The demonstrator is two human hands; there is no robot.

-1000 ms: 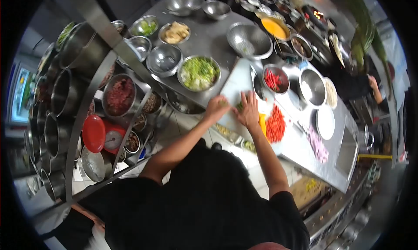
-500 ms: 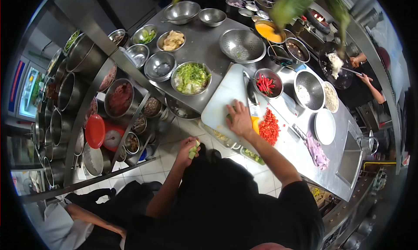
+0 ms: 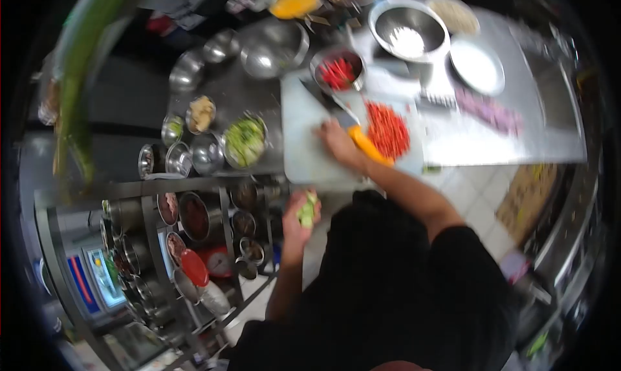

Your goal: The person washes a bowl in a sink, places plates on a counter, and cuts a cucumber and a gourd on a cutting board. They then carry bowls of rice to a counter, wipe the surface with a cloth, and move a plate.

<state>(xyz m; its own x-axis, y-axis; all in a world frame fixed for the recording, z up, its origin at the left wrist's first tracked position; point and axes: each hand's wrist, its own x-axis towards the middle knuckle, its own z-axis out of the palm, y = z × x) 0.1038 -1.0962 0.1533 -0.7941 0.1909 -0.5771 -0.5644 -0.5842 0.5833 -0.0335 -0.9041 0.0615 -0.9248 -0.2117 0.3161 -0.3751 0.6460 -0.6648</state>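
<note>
My left hand [image 3: 301,219], below the near edge of the white cutting board [image 3: 301,112], is closed around pale green vegetable pieces [image 3: 307,210]. Over the board, my right hand [image 3: 339,144] has its fingers extended, somewhat blurred, and appears to hold nothing. Just right of it lies a knife with a yellow handle [image 3: 370,146]. A pile of chopped red peppers [image 3: 389,131] sits at the board's right side. Behind it stands a metal bowl of whole red chillies [image 3: 339,73].
Left of the board are a bowl of chopped greens [image 3: 246,141] and several metal bowls. A shelf rack [image 3: 213,182] with food containers stands lower left. A white plate [image 3: 477,65] and purple cloth [image 3: 491,112] lie right. A blurred green stalk [image 3: 90,67] hangs close to the camera.
The view has turned, so the counter and rack appear rotated. The blurred greenery has shifted from the upper right to the left. My left hand still holds the green pieces; my right stays by the board.
</note>
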